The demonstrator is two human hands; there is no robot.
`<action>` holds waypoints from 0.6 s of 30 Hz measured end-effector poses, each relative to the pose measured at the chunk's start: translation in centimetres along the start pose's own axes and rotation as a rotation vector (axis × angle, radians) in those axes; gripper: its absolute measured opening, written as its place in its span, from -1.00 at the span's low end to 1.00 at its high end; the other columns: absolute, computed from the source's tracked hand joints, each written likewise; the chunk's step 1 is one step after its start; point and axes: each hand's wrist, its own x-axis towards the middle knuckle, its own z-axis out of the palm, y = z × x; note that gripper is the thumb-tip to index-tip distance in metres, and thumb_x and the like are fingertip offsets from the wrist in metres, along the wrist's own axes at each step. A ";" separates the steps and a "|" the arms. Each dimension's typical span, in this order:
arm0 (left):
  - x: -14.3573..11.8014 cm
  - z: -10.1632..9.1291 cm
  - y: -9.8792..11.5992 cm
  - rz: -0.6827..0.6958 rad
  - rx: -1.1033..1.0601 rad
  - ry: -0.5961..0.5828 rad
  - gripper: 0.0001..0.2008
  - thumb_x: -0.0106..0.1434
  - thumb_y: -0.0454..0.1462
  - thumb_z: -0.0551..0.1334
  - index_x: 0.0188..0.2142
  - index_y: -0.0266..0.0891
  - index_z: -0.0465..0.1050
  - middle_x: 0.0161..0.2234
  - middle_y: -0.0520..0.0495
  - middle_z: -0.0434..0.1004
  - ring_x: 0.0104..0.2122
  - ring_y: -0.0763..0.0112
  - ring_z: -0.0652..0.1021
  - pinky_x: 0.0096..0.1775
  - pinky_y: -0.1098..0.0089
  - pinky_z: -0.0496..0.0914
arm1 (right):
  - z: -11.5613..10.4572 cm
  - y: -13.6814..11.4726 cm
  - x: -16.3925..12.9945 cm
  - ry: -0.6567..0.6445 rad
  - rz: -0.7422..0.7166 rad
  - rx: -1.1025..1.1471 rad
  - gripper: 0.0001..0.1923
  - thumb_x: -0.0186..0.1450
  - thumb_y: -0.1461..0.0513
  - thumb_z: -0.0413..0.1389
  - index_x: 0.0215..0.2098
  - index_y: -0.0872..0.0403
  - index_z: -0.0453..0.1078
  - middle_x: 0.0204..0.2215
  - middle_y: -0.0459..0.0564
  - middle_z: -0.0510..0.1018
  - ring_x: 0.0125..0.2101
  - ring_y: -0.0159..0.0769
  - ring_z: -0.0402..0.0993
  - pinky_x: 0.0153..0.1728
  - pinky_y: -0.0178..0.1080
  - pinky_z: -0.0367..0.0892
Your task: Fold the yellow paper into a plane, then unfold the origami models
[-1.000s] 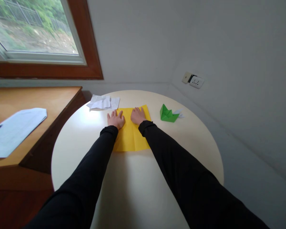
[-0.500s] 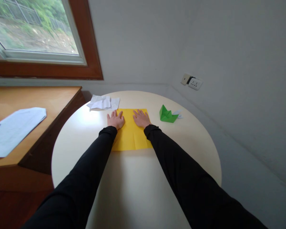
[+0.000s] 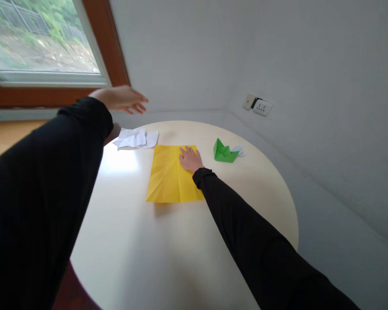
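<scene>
A creased square of yellow paper (image 3: 166,176) lies unfolded on the round table. My right hand (image 3: 190,159) rests flat on its upper right part, fingers spread. My left hand (image 3: 121,98) is raised in the air above the table's far left side, fingers stretched out and holding nothing. Below it on the table are crumpled white sheets (image 3: 131,138). To the right of the yellow paper stands a folded green paper shape (image 3: 225,151), with a small whitish piece (image 3: 239,150) beside it.
The white round table (image 3: 252,202) stands close to the grey walls. A wooden desk (image 3: 13,129) is at the left, mostly hidden behind my left sleeve. There is a window (image 3: 42,38) at the upper left and a wall socket (image 3: 262,107) at the right.
My left hand has lifted off the yellow paper and moved up and to the left, uncovering the paper's creased left part. My right hand has stayed on the paper. The view has shifted slightly.
</scene>
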 end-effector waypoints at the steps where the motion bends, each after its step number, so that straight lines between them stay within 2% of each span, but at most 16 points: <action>1: 0.2 -1.5 0.1 0.025 -0.007 0.062 -0.65 0.35 -0.29 -0.53 -0.41 -0.37 -0.17 -0.67 0.05 -0.24 -0.16 0.74 0.47 -0.42 -0.02 -0.27 | 0.0 0.0 0.0 0.000 0.001 -0.001 -0.45 0.37 0.12 -0.35 0.30 0.03 -0.10 0.31 0.02 -0.06 0.28 -0.21 -0.19 0.21 0.00 -0.23; 2: 0.3 -2.4 0.2 0.022 -0.042 0.164 -0.52 0.26 0.12 -0.37 -0.23 -0.16 0.03 -0.74 0.14 -0.12 -0.24 0.55 0.49 -0.41 0.53 -0.03 | -0.1 0.0 -0.1 0.000 0.000 0.000 -0.45 0.37 0.12 -0.35 0.30 0.04 -0.10 0.31 0.02 -0.06 0.28 -0.21 -0.19 0.21 0.00 -0.23; 3: 0.4 -2.7 0.5 0.009 -0.139 0.392 -0.39 0.18 0.26 -0.30 -0.19 -0.14 0.10 -0.72 0.13 0.04 -0.21 0.55 0.44 -0.45 0.48 0.13 | -0.1 -0.1 -0.1 0.001 -0.001 0.001 -0.45 0.37 0.13 -0.35 0.30 0.04 -0.10 0.31 0.02 -0.06 0.28 -0.20 -0.19 0.21 0.00 -0.23; 4: 0.4 -2.3 1.0 0.000 -0.235 0.535 -0.35 0.19 0.27 -0.31 -0.13 -0.14 0.14 -0.64 0.11 0.25 -0.13 0.57 0.40 -0.37 0.41 0.27 | -0.1 -0.1 -0.1 0.004 -0.002 0.004 -0.45 0.37 0.13 -0.35 0.30 0.04 -0.10 0.31 0.03 -0.06 0.28 -0.20 -0.20 0.21 0.01 -0.24; 5: 0.3 -1.2 1.6 0.000 -0.326 0.597 -0.37 0.26 0.19 -0.34 -0.08 -0.17 0.16 -0.51 0.07 0.40 -0.04 0.59 0.36 -0.24 0.38 0.32 | -0.1 -0.1 -0.1 0.007 -0.004 0.007 -0.45 0.37 0.12 -0.35 0.30 0.04 -0.10 0.31 0.03 -0.06 0.28 -0.20 -0.20 0.21 0.01 -0.24; 6: 0.2 0.5 2.3 0.014 -0.381 0.610 -0.42 0.33 0.08 -0.36 -0.04 -0.21 0.18 -0.38 0.04 0.47 0.00 0.58 0.35 -0.15 0.35 0.33 | -0.1 -0.1 -0.2 0.010 -0.006 0.011 -0.45 0.37 0.12 -0.35 0.30 0.05 -0.09 0.31 0.04 -0.05 0.28 -0.20 -0.19 0.21 0.01 -0.24; 7: -0.1 2.9 3.0 0.003 -0.396 0.578 -0.46 0.36 -0.04 -0.37 0.00 -0.25 0.19 -0.28 -0.01 0.50 0.01 0.52 0.37 -0.10 0.29 0.34 | -0.1 -0.1 -0.2 0.014 -0.009 0.014 -0.45 0.37 0.12 -0.35 0.30 0.05 -0.09 0.31 0.04 -0.05 0.28 -0.19 -0.19 0.21 0.01 -0.24; 9: -0.9 8.7 4.0 0.004 -0.370 0.525 -0.48 0.35 -0.18 -0.35 0.02 -0.33 0.23 -0.18 -0.11 0.51 -0.05 0.38 0.46 -0.09 0.20 0.36 | -0.1 -0.2 -0.3 0.024 -0.013 0.020 -0.45 0.37 0.13 -0.34 0.29 0.06 -0.07 0.30 0.05 -0.03 0.27 -0.18 -0.17 0.21 0.01 -0.23; 11: -2.2 14.9 4.3 0.048 -0.326 0.458 -0.50 0.31 -0.18 -0.25 0.01 -0.36 0.29 -0.04 -0.18 0.47 0.00 0.30 0.44 -0.01 0.21 0.33 | -0.1 -0.2 -0.3 0.034 -0.017 0.022 -0.45 0.36 0.13 -0.33 0.29 0.06 -0.05 0.30 0.06 -0.02 0.27 -0.18 -0.16 0.21 0.01 -0.22; 13: -3.5 20.1 4.1 0.096 -0.270 0.378 -0.52 0.27 -0.15 -0.13 0.06 -0.35 0.27 0.10 -0.22 0.35 0.13 0.25 0.32 0.12 0.21 0.19 | -0.1 -0.2 -0.4 0.042 -0.016 0.021 -0.46 0.36 0.13 -0.32 0.29 0.05 -0.05 0.30 0.05 -0.02 0.27 -0.18 -0.16 0.21 0.01 -0.22; 15: -4.6 23.4 3.7 0.122 -0.192 0.287 -0.48 0.26 -0.12 -0.07 0.13 -0.35 0.19 0.21 -0.24 0.19 0.22 0.21 0.18 0.20 0.14 0.00 | 0.0 -0.2 -0.3 0.046 -0.015 0.021 -0.46 0.36 0.13 -0.32 0.29 0.05 -0.06 0.30 0.05 -0.02 0.27 -0.18 -0.16 0.21 0.02 -0.21; 17: -5.1 24.9 3.5 0.114 -0.093 0.243 -0.43 0.28 -0.11 -0.10 0.20 -0.37 0.09 0.27 -0.25 0.02 0.27 0.18 0.04 0.23 0.07 -0.18 | 0.0 -0.2 -0.2 0.048 -0.015 0.023 -0.46 0.36 0.14 -0.31 0.29 0.05 -0.06 0.30 0.05 -0.02 0.27 -0.18 -0.16 0.21 0.02 -0.22; 18: -5.2 25.2 3.5 0.092 0.003 0.222 -0.42 0.30 -0.10 -0.14 0.23 -0.37 0.04 0.29 -0.25 -0.03 0.28 0.17 0.01 0.23 0.05 -0.20 | 0.1 -0.1 -0.1 0.046 -0.016 0.024 -0.45 0.36 0.14 -0.32 0.29 0.06 -0.06 0.30 0.06 -0.02 0.27 -0.18 -0.16 0.21 0.02 -0.22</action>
